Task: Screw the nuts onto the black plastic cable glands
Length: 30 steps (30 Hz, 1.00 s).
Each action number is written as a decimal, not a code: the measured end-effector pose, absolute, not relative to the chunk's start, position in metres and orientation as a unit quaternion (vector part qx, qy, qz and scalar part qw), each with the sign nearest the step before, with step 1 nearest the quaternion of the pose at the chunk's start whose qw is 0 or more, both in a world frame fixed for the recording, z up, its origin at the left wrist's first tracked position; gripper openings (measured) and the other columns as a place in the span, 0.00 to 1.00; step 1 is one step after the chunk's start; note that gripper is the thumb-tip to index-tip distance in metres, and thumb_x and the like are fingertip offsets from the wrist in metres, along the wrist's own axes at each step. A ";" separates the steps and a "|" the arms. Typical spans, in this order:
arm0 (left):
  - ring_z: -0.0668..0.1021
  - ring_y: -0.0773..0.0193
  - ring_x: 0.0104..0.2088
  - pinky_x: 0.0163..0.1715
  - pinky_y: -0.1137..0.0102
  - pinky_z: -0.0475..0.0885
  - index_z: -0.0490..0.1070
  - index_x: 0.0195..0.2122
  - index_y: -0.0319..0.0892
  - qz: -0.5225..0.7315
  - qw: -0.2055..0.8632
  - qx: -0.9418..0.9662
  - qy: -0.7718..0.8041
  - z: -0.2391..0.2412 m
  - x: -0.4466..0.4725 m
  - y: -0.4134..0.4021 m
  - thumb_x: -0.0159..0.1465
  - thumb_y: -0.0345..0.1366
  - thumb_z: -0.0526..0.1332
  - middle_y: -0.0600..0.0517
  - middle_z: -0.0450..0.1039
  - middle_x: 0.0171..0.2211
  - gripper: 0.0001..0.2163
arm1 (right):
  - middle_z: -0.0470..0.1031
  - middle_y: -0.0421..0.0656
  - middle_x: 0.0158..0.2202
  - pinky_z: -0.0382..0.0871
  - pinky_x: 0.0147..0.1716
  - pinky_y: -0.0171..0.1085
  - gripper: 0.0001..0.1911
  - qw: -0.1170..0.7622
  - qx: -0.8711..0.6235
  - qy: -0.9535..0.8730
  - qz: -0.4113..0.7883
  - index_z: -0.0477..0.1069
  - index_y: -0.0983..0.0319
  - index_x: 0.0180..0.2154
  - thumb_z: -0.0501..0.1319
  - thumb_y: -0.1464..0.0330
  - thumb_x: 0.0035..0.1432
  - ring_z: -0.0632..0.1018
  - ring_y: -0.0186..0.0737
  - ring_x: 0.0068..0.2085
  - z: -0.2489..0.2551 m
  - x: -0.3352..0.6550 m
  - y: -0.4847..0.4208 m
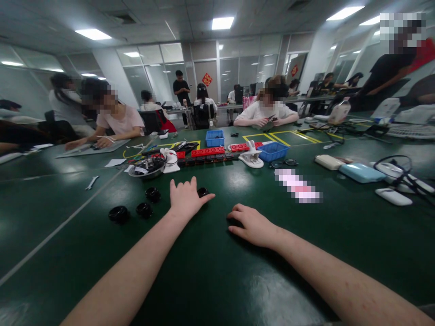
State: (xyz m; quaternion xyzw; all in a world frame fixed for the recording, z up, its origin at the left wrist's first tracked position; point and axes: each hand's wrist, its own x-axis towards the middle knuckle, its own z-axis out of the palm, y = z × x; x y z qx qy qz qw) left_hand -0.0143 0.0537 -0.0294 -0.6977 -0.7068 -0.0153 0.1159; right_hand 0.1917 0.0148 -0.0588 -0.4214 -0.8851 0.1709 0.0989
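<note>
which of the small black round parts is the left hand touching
The black part by the left hand, tucked between thumb and forefinger. The other three black parts sit apart, further left on the green table.

The scene is seen by one camera only, worn on the head. It is directed forward and slightly down over a green table (210,271). The person's forearms are shown very near, at the bottom edge. The far side of the room, with the ceiling lights (222,22), is also included.
</note>
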 end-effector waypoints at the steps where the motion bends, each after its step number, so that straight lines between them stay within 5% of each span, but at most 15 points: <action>1: 0.70 0.45 0.48 0.53 0.50 0.49 0.56 0.57 0.34 -0.011 0.108 -0.696 -0.710 -0.025 -0.024 0.055 0.55 0.65 0.41 0.36 0.70 0.46 0.41 | 0.67 0.48 0.43 0.65 0.43 0.38 0.18 0.098 -0.421 -0.885 0.171 0.69 0.62 0.46 0.55 0.61 0.56 0.71 0.41 0.42 -0.059 0.192 0.015; 6: 0.70 0.45 0.49 0.46 0.59 0.64 0.62 0.55 0.36 0.058 0.035 -0.686 -0.725 -0.004 -0.096 0.068 0.58 0.59 0.45 0.39 0.66 0.52 0.34 | 0.67 0.48 0.43 0.64 0.43 0.38 0.18 0.098 -0.419 -0.885 0.176 0.69 0.62 0.46 0.55 0.61 0.56 0.71 0.41 0.42 -0.059 0.192 0.015; 12: 0.70 0.54 0.51 0.47 0.69 0.64 0.64 0.54 0.41 0.130 -0.037 -0.709 -0.693 0.004 -0.145 0.077 0.57 0.53 0.54 0.47 0.66 0.53 0.28 | 0.67 0.48 0.43 0.64 0.43 0.38 0.18 0.102 -0.422 -0.882 0.183 0.69 0.62 0.46 0.55 0.61 0.56 0.71 0.41 0.42 -0.058 0.192 0.015; 19: 0.65 0.53 0.55 0.52 0.67 0.60 0.58 0.57 0.41 0.130 -0.006 -0.711 -0.691 -0.004 -0.150 0.084 0.57 0.44 0.61 0.45 0.60 0.57 0.28 | 0.66 0.48 0.44 0.64 0.43 0.38 0.19 0.097 -0.428 -0.878 0.190 0.69 0.62 0.47 0.55 0.60 0.56 0.71 0.41 0.42 -0.060 0.193 0.015; 23: 0.70 0.55 0.48 0.45 0.57 0.67 0.63 0.51 0.40 0.156 -0.006 -0.685 -0.712 -0.007 -0.162 0.091 0.63 0.40 0.57 0.45 0.64 0.51 0.17 | 0.66 0.48 0.44 0.64 0.43 0.38 0.19 0.096 -0.428 -0.878 0.192 0.69 0.62 0.47 0.55 0.60 0.56 0.71 0.41 0.43 -0.059 0.192 0.015; 30: 0.73 0.57 0.42 0.40 0.60 0.71 0.65 0.48 0.38 0.173 -0.028 -0.674 -0.717 -0.002 -0.170 0.100 0.64 0.37 0.56 0.48 0.67 0.46 0.13 | 0.67 0.48 0.43 0.64 0.43 0.38 0.18 0.098 -0.426 -0.879 0.192 0.69 0.63 0.46 0.55 0.61 0.56 0.71 0.42 0.43 -0.057 0.192 0.014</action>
